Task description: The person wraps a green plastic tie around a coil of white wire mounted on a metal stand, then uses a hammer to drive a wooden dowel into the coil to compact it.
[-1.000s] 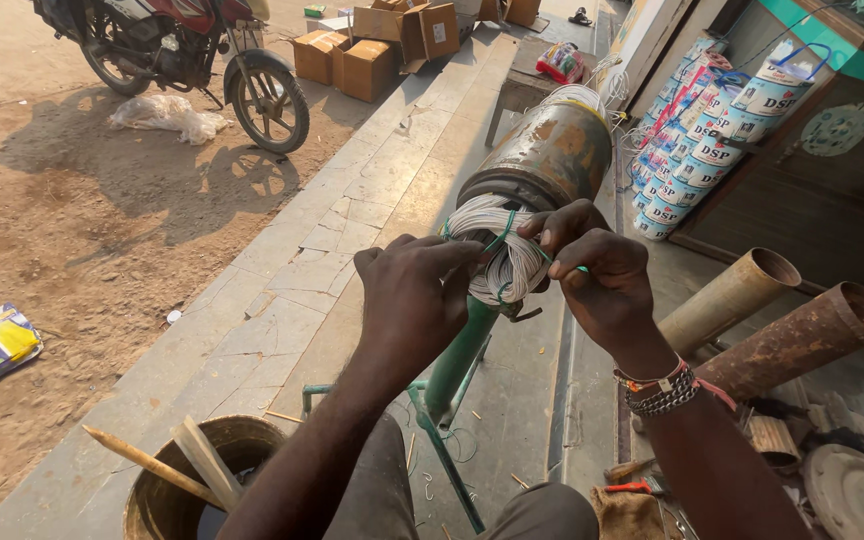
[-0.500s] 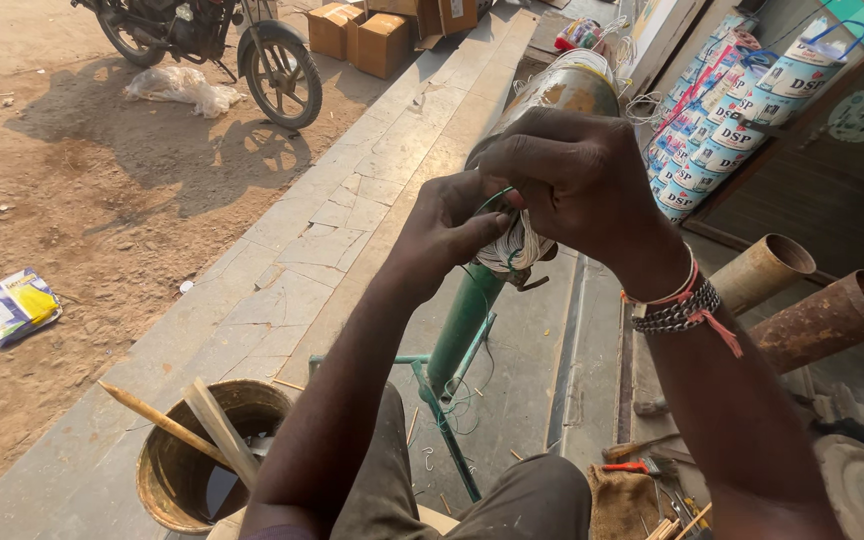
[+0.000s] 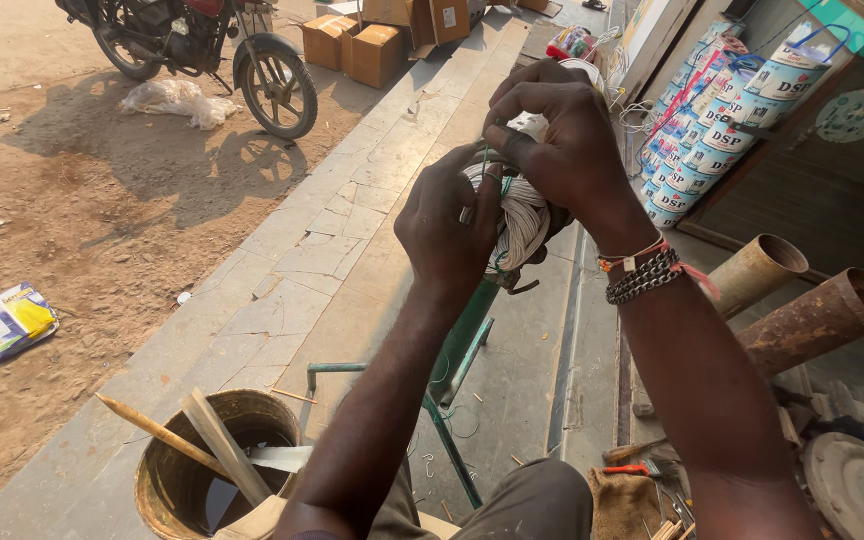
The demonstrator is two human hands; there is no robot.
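A paved step (image 3: 352, 250) runs beside a dirt road, with a motorbike (image 3: 202, 45) and cardboard boxes (image 3: 372, 45) at its far end. Both hands work at a coil (image 3: 522, 215) of pale wire sitting on top of a green stand (image 3: 457, 350). The left hand (image 3: 447, 230) closes its fingers on the coil's near side. The right hand (image 3: 557, 135) curls over the top, fingers pinching the wire. A bucket (image 3: 177, 490) with sticks stands below left; rusty pipes (image 3: 812, 315) lie to the right.

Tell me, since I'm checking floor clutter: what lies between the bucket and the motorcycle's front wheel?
Only bare stone paving separates the bucket and the motorcycle's wheel, in the head view.
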